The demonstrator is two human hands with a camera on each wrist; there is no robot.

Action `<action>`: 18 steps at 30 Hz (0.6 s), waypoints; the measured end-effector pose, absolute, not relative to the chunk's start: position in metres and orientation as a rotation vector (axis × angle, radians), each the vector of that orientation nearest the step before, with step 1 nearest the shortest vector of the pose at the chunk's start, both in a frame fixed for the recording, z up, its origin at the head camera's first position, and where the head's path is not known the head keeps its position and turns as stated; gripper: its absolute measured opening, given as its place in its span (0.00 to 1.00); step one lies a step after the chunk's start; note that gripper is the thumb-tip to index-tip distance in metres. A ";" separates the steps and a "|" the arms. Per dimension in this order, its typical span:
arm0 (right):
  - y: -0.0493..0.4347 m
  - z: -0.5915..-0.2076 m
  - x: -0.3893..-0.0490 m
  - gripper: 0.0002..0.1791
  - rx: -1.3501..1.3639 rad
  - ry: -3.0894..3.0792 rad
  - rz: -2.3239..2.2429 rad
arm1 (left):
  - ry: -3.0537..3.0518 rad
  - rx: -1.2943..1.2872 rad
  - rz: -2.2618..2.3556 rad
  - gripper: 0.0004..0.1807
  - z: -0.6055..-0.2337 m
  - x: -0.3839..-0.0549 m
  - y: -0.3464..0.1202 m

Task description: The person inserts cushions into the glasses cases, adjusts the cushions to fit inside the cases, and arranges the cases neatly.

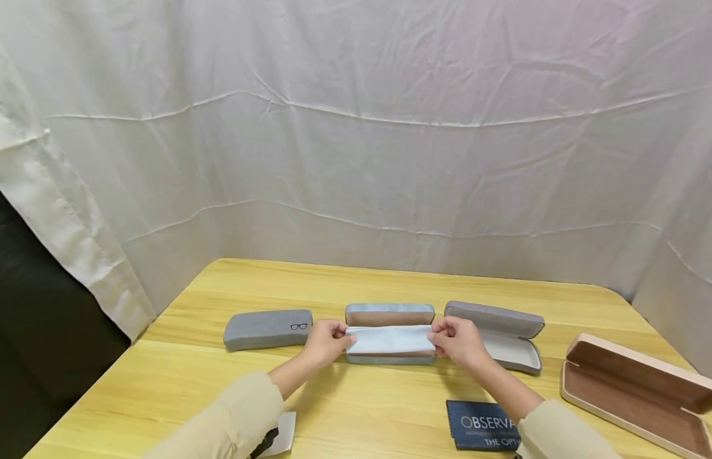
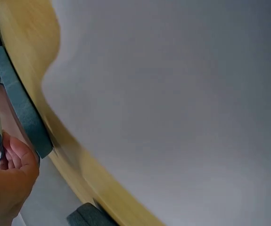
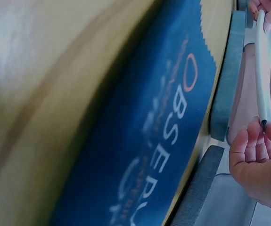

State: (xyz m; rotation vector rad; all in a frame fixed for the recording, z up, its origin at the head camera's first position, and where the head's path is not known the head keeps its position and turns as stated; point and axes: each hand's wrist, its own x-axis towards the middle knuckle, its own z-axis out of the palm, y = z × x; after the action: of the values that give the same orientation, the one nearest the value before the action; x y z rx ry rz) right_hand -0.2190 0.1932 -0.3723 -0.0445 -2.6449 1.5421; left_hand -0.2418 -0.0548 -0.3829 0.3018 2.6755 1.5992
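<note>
While the left hand (image 1: 327, 341) and right hand (image 1: 460, 341) each pinch an end, a folded pale-blue cloth strip (image 1: 390, 339) spans the gap between them.
It is held over an open, oblong blue case (image 1: 390, 360); to its left sits a closed grey fabric case (image 1: 266, 330); to its right, an open grey case (image 1: 494, 317); nearer, a navy lettered cloth (image 1: 483, 426); farther right, an open beige case (image 1: 631, 396) lined in brown; all on a yellow wood-grain table (image 1: 367, 421).
</note>
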 end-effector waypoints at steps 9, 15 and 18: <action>0.197 -0.383 -0.226 0.04 -0.087 -2.689 1.433 | 2.836 0.263 1.507 0.06 -0.388 -0.248 -0.046; 0.196 -0.386 -0.228 0.04 -0.071 -2.725 1.338 | 2.896 0.267 1.465 0.09 -0.391 -0.248 -0.044; 0.195 -0.386 -0.229 0.04 -0.052 -2.723 1.308 | 2.924 0.250 1.441 0.10 -0.390 -0.247 -0.042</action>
State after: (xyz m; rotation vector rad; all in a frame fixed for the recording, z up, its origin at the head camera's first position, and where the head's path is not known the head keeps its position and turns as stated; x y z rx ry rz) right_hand -0.2286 0.1949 -0.3858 -0.0523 -2.7229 1.3079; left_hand -0.2465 -0.0424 -0.3896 0.2503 2.9244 1.4412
